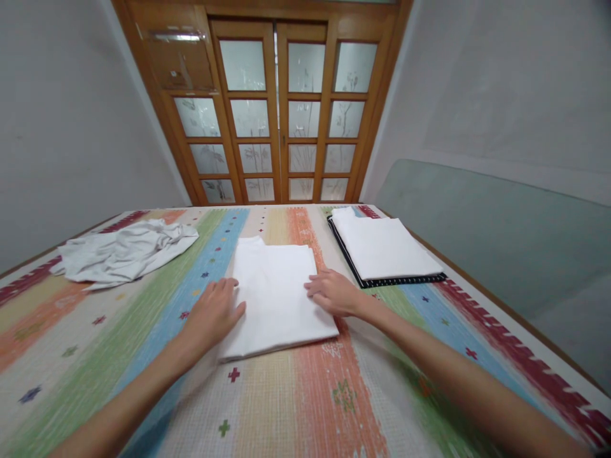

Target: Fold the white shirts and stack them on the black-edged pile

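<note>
A folded white cloth point(274, 289) lies in the middle of the striped bedspread point(305, 394). My left hand point(212, 315) rests flat on the cloth's left edge, fingers stretched out. My right hand point(331, 291) lies on its right edge, fingers flat and pointing left. Neither hand grips anything.
A stack of folded cloths point(384, 248), white on top of a dark dotted one, sits at the far right. A crumpled pale garment point(126, 251) lies at the far left. Wooden doors point(274, 108) with frosted panes stand behind, and a green panel point(496, 222) runs along the right.
</note>
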The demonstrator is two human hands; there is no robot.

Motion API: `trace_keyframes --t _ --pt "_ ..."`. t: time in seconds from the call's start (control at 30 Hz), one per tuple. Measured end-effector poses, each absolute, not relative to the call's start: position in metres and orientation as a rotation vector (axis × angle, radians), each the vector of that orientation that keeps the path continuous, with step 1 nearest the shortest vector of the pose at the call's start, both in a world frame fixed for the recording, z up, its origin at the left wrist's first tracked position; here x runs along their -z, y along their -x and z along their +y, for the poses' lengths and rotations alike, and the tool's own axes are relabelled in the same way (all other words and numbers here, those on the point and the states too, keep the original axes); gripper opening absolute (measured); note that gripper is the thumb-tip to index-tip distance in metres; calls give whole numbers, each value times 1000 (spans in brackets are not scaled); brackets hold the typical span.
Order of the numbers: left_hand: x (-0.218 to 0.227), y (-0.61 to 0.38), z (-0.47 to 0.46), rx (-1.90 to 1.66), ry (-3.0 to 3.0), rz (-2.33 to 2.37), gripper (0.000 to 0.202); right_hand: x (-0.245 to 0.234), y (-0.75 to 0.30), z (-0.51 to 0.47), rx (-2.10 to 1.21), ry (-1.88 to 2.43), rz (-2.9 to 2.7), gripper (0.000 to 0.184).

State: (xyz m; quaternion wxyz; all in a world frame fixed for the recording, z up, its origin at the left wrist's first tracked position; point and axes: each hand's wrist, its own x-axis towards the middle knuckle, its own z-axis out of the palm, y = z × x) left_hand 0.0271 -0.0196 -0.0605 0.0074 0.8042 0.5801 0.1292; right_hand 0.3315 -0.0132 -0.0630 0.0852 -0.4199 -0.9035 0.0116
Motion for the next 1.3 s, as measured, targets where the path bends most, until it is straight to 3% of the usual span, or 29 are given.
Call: trace_keyframes --t 0.1,0.37,0.67,0.83,1.3 --pt "68 -39 -5 -513 -2660 1697 40 66 -306 -21 -40 1223 -2665 35" --pt "114 -47 24 -381 -2828 1623 58 107 -273 -41 -15 1056 -2649 59" --pt "122 -40 21 -383 -2924 1609 62 104 -275 -43 -138 1190 -2633 66" --pt "125 -35 13 -392 -2991 1533 65 112 -269 -35 -127 1416 -2478 58" --pt "104 -11 -46 -31 -2944 1175 74 101 -270 27 -167 1658 -2485 67"
